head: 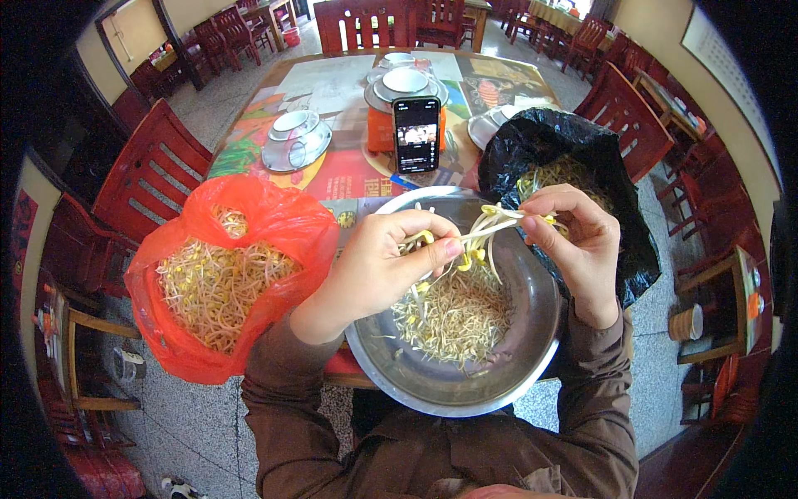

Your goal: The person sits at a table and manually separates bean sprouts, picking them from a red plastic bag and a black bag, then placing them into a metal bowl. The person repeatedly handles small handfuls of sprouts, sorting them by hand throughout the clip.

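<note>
Above a round steel bowl (533,324), my left hand (396,259) pinches soybean sprouts between thumb and forefinger, with several sprouts hanging about its fingers. My right hand (573,243) grips the other side of the same small bunch of soybean sprouts (489,231) by its fingertips. Thin root ends and bits of sprout (464,318) lie in the bowl beneath. An open red plastic bag (165,324) full of soybean sprouts (218,293) is to the left. To the right, a black plastic bag (629,231) holds more sprouts (564,174), partly hidden by my right hand.
A smartphone (416,136) stands upright beyond the bowl, against an orange box (379,128). Stacked dishes (296,146) and more tableware (405,84) sit on the wooden table with its printed cover (340,159). Red wooden chairs (149,165) surround it.
</note>
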Motion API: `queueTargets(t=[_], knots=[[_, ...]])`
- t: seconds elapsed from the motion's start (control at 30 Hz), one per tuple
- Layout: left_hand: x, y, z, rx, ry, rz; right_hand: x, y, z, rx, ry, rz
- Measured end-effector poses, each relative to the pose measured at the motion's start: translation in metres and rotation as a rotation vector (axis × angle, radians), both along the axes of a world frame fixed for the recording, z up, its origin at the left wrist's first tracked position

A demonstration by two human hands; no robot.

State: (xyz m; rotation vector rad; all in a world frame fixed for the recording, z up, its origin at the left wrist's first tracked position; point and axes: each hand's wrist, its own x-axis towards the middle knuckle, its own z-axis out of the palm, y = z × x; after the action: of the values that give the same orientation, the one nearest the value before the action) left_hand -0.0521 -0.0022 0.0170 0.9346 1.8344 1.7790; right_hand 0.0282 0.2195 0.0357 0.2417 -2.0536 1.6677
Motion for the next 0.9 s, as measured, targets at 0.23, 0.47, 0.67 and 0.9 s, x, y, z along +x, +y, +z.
queueTargets(t=[0.23,0.47,0.67,0.9], knots=[[-0.002,0.0,-0.012,-0.22,0.241,0.238,0.006,-0.008,0.005,0.787,0.472,-0.068],[-0.006,0.003,-0.024,-0.064,0.444,0.396,0.02,-0.021,0.008,1.147,0.717,-0.025],[0.001,-0.007,0.002,0.15,-0.034,0.097,0.016,0.002,0.014,0.68,0.518,-0.079],[-0.01,-0.016,0.013,-0.009,-0.039,-0.105,-0.007,0.028,0.0,-0.303,0.129,0.02]])
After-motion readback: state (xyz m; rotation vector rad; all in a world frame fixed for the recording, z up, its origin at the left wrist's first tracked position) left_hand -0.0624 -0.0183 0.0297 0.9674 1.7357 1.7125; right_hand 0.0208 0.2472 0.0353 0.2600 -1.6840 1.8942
